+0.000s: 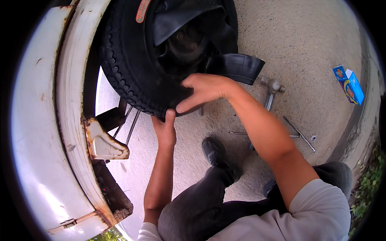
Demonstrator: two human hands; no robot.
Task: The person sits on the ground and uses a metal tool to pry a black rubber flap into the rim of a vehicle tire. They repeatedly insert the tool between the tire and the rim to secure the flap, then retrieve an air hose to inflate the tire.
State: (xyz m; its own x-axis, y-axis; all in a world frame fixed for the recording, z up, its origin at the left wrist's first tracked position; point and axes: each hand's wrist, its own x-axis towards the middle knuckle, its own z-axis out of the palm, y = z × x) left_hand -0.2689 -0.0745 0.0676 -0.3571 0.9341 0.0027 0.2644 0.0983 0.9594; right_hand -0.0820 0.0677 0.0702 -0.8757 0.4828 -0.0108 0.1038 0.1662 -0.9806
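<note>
A black tyre (134, 70) with a chunky tread stands at the upper left, beside a white vehicle body. A limp black inner tube (237, 66) lies in its opening, one flap hanging out to the right. My left hand (165, 130) is closed on the tyre's lower edge, thumb on the near side and the other fingers hidden behind it. Over the lower sidewall, my right hand (207, 91) grips the tyre's inner rim. Its thumb presses on the sidewall, and its curled fingertips are partly hidden inside the opening.
Rusty white vehicle panels (44, 112) and a projecting bracket (106, 140) line the left side. On the concrete to the right lie a hammer (273, 86), a thin metal rod (299, 134) and a blue box (349, 85). My shoe (215, 152) rests below the tyre.
</note>
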